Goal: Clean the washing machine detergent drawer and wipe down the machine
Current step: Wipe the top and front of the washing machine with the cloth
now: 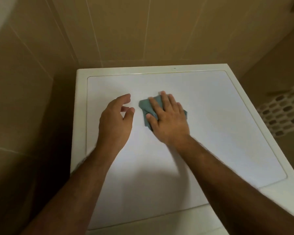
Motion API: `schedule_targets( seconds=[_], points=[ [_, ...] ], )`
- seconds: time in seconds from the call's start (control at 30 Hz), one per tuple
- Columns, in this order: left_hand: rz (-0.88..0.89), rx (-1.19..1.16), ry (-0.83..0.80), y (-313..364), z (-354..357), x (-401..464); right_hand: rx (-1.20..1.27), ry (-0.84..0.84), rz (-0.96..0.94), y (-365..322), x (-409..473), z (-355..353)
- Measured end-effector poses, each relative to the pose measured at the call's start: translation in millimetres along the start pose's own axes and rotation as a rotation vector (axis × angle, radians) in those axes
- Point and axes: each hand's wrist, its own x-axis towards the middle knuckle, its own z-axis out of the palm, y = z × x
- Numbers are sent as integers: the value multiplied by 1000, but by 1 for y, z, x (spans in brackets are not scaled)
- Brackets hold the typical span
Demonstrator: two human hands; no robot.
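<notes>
The white top panel of the washing machine fills the middle of the head view. A small grey-green cloth lies on it near the centre. My right hand presses flat on the cloth with straight, spread fingers, covering most of it. My left hand hovers just left of the cloth with loosely curved fingers and holds nothing. The detergent drawer and the machine's front are out of view.
Beige tiled walls close in behind and to the left of the machine. A dark gap runs along its left side. A white perforated basket stands to the right.
</notes>
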Motion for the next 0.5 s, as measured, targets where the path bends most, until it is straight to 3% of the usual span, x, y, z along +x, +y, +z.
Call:
schedule_targets(
  seconds=[0.13, 0.27, 0.5],
  points=[
    [-41, -68, 1, -5, -3, -11, -7, -7, 213, 19, 4, -2],
    [-54, -102, -10, -8, 1, -20, 29, 6, 358, -5, 26, -1],
    [-33, -114, 11, -13, 16, -34, 20, 63, 131, -35, -9, 9]
  ],
)
